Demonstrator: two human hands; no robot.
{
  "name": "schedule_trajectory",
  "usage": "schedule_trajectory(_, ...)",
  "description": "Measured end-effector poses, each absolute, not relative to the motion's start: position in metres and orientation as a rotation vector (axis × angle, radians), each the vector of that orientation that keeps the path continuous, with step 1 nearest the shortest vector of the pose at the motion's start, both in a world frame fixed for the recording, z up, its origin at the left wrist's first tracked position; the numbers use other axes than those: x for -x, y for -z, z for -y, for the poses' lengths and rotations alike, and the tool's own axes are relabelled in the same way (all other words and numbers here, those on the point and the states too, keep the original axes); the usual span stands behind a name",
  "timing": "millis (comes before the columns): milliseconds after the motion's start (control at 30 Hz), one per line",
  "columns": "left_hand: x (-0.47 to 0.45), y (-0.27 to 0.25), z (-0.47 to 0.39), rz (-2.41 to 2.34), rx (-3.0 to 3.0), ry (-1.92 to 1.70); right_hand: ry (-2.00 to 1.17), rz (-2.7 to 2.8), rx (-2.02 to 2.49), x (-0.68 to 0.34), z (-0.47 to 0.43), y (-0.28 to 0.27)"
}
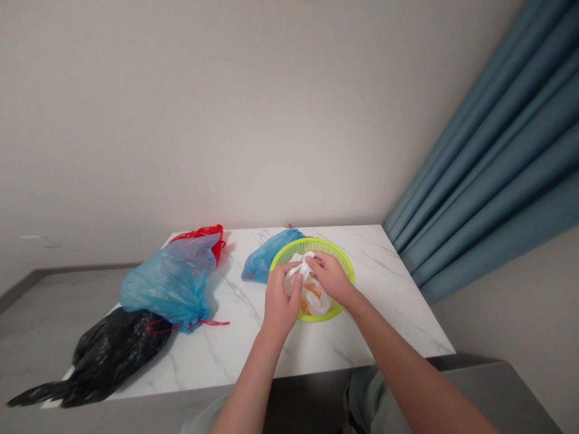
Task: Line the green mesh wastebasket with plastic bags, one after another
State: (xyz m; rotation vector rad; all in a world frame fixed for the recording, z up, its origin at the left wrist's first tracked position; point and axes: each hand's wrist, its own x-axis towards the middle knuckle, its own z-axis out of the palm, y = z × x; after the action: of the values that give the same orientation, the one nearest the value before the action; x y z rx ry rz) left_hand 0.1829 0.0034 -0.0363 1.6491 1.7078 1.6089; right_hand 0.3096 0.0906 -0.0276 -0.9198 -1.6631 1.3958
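A: Here are the hands, right of centre in the lower half of the frame, close together! The left hand (281, 301) has thumb and fingers pinched on the gathered top of a white plastic bag (320, 301); the right hand (333, 278) grips that same top from the other side.

B: And the bag itself?

A: Sitting in a lime-green basket (312, 244), something orange showing through the thin plastic. I can't tell what.

B: Why both hands on that twist?

A: My read: with the plastic so limp, one hand steadies while the other works the neck. The basket probably bears the weight, leaving the fingers free.

B: Moving out, a small blue bag (266, 256) lies just behind the basket, to its left in the frame.

A: Further left, a large blue bag (169, 280) slumps with red ties trailing, a red bag (219, 238) behind it and a black bag (117, 349) at lower left, reaching over the table edge.

B: All to one side, which leaves elbow room on the marbled table (384, 313), I'd say.

A: And upper right, a blue curtain (488, 163) hangs beyond the table!
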Motion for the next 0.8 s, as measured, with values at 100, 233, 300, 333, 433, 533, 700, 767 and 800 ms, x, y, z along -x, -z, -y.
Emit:
schedule_trajectory(100,-0.187,0.045,-0.005,-1.767,-1.611,-1.573,-1.518,1.59,0.883,-0.309,-0.087,0.024)
schedule_trajectory(233,-0.188,0.048,-0.007,-1.748,-1.635,-1.624,-1.564,1.627,0.901,-0.31,-0.083,0.018)
schedule_trajectory(300,-0.186,0.044,-0.007,-1.73,-1.739,-1.593,-1.536,1.68,0.912,-0.312,-0.081,0.017)
schedule_trajectory(333,-0.185,0.042,-0.008,-1.728,-1.79,-1.565,-1.515,1.712,0.914,-0.313,-0.08,0.017)
schedule_trajectory(433,-0.18,0.039,-0.008,-1.793,-1.801,-1.545,-1.342,1.885,0.912,-0.316,-0.074,0.015)
schedule_trajectory(533,-0.175,0.04,-0.011,-1.902,-1.686,-1.57,-1.026,2.115,0.871,-0.319,-0.07,0.012)
schedule_trajectory(700,-0.169,0.041,-0.015,-1.792,-1.797,-1.443,-0.618,2.308,0.669,-0.322,-0.076,0.01)
schedule_trajectory(767,-0.167,0.04,-0.016,-1.71,-1.824,-1.361,-0.557,2.269,0.654,-0.322,-0.08,0.011)
schedule_trajectory(800,-0.166,0.04,-0.016,-1.682,-1.792,-1.339,-0.549,2.234,0.656,-0.323,-0.081,0.011)
